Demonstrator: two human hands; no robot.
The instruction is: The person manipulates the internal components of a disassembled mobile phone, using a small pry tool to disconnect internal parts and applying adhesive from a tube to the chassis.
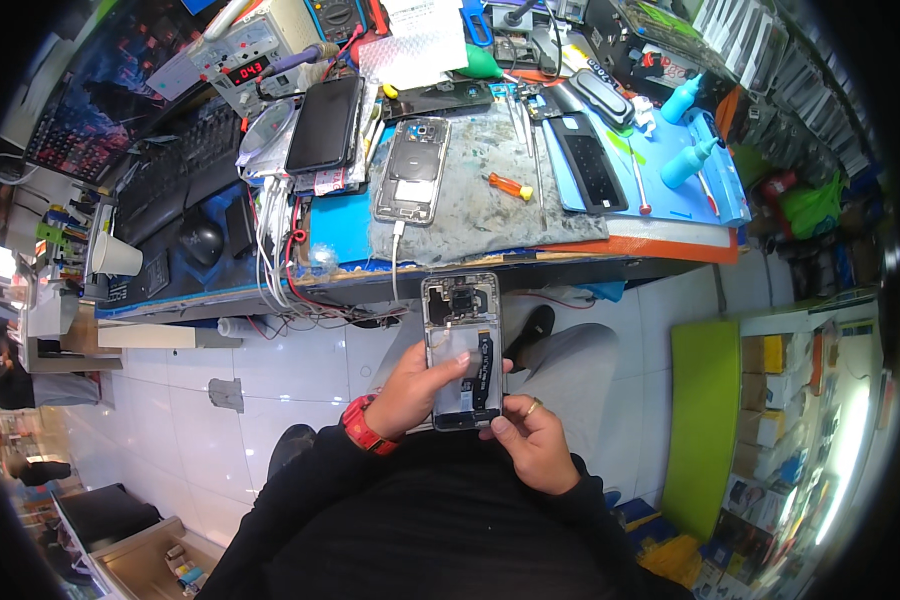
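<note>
A smartphone frame [445, 350] with its inside exposed is held upright above my lap. Dark flex cable runs along its right side, and a camera opening shows near the top. My left hand [416, 386], below a red wristwatch, grips the frame's left edge with the thumb laid across its inside. At the lower right corner, my right hand [536, 440] pinches the edge between thumb and fingers; a ring is on one finger. Beyond, on the bench, another opened phone [413, 172] lies on a stained grey mat with a white cable plugged into its near end.
On the mat lies an orange-handled screwdriver [510, 186]. A black phone panel [586, 163] and light-blue bottles [689, 165] stand to the right. At left are a dark phone [325, 124] on a stack, a power supply [247, 72], a mouse [201, 238] and a paper cup [116, 254]. White cables hang over the bench edge.
</note>
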